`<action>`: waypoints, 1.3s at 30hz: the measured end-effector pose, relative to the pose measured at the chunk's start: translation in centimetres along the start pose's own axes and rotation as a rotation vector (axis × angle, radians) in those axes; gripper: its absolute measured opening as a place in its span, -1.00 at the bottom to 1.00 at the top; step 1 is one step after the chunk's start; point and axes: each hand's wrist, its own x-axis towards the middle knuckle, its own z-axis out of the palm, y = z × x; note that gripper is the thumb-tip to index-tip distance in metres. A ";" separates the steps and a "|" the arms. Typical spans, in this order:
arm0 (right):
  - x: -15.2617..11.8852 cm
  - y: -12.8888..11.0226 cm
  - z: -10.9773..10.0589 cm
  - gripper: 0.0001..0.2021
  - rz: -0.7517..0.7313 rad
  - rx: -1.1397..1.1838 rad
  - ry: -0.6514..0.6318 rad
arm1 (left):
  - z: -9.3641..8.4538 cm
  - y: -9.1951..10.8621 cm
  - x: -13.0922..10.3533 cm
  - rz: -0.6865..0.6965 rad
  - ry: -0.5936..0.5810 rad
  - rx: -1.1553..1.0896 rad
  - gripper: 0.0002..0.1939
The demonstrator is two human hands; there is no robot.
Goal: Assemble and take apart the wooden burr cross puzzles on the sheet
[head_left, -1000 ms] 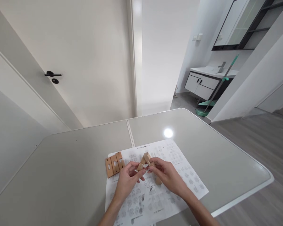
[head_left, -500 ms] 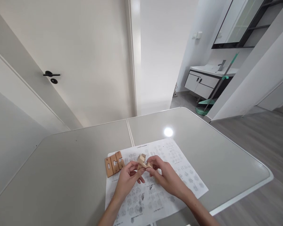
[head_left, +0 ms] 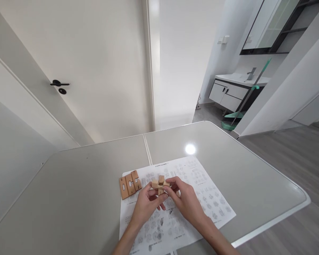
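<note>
Between my two hands, above a printed sheet [head_left: 202, 221], is a small light wooden block puzzle [head_left: 161, 179] with blocks sticking out in several directions. My left hand [head_left: 146, 202] grips it from the left and below, fingers curled under it and thumb along its lower side. My right hand [head_left: 182, 193] pinches its right side between thumb and fingertips. Parts of the puzzle are covered by my fingers. Left of my left hand, flat wooden pieces [head_left: 124, 189] with cut-out slots and small marks lie side by side on the sheet's upper left corner.
The grey table [head_left: 77, 191] has a seam [head_left: 147, 148] running across it and a raised pale edge. Beyond it are a closed door [head_left: 103, 71] and, at the right, a washbasin cabinet [head_left: 227, 92] with a green broom and dustpan [head_left: 230, 124].
The wooden puzzle has turned in my hands and now shows a cross-like shape with a block pointing up. My right fingers have shifted along its side. The flat pieces lie as before.
</note>
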 end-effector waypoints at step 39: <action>1.0 0.7 0.2 -0.61 0.082 0.342 -0.110 | -0.1 -0.4 -0.4 0.161 0.013 0.047 -0.51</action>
